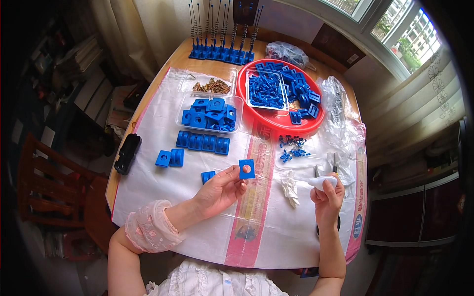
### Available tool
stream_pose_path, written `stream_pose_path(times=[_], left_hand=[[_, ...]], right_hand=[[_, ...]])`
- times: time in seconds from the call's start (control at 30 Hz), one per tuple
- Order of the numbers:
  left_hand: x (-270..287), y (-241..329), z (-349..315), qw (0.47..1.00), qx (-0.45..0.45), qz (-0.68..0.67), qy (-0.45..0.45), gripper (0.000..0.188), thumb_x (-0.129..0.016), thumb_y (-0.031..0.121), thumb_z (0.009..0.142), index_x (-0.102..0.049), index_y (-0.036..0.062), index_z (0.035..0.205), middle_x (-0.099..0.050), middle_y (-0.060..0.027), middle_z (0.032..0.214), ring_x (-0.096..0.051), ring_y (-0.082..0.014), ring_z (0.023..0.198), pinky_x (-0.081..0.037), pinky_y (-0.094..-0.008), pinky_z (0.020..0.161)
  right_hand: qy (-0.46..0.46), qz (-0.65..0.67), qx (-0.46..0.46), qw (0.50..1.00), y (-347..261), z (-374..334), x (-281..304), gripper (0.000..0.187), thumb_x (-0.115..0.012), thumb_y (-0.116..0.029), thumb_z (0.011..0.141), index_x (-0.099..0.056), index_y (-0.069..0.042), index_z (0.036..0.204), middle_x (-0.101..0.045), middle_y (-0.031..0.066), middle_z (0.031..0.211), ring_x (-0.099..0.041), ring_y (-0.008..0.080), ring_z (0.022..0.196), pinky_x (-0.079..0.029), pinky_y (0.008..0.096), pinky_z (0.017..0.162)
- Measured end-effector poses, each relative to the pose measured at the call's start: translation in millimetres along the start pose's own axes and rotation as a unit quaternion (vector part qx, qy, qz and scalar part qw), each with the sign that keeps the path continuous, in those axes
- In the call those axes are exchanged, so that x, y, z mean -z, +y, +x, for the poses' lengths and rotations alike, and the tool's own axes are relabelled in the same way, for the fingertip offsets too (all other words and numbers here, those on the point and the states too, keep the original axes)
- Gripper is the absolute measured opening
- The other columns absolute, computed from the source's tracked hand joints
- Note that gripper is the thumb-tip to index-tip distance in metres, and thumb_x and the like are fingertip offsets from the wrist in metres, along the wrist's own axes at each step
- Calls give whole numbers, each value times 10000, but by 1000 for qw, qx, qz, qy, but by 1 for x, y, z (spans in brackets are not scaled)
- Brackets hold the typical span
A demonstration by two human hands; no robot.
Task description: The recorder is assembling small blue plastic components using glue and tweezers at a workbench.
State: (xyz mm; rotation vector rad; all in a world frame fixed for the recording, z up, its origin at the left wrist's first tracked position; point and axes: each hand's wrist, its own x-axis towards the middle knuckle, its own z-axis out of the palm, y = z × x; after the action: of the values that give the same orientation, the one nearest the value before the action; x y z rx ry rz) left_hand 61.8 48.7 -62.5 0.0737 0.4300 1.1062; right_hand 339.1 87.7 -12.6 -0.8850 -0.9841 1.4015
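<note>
Above the middle of the table, my left hand (220, 190) pinches a square blue plastic plate (246, 169) with a round hole, held up by its edge. My right hand (328, 196) is closed round a small white squeeze bottle (322, 182), whose tapered end points left. Just left of that hand, a crumpled white tissue (290, 188) lies on the table cover. A blue ridged block (208, 176) rests beyond my left wrist. Farther off stand a row of blue ridged blocks (202, 142) and a clear box (240, 117) of square blue plates.
A red round tray (240, 84) holds blue parts and a clear tub of small blue pieces. Brass-coloured screws (212, 86) lie in a clear lid. Small blue-and-metal bits (294, 149) lie nearer. Blue bases with upright springs (222, 53) stand at the back; a black case (128, 154) sits left.
</note>
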Motion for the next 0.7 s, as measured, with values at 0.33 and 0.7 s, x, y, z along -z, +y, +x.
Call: stream_pose_path(times=[0.33, 0.7], left_hand=[[-7, 3, -3, 1000, -7, 1, 11, 224, -542, 198, 1014, -570, 35, 1164, -599, 15, 956, -356, -40, 688, -347, -182, 597], [1, 7, -1, 1000, 6, -4, -28, 166, -522, 173, 1022, -544, 41, 1120, -613, 28, 1021, -291, -27, 612, -303, -158, 520]], right_hand=[[-4, -20, 4, 1000, 0, 0, 1, 154, -643, -125, 887, -530, -69, 799, -439, -44, 607, -322, 22, 499, -250, 213, 445], [-3, -53, 7, 999, 0, 0, 0, 230, -648, -165, 901, -461, -108, 780, -340, -72, 578, -252, 18, 487, -244, 204, 453]])
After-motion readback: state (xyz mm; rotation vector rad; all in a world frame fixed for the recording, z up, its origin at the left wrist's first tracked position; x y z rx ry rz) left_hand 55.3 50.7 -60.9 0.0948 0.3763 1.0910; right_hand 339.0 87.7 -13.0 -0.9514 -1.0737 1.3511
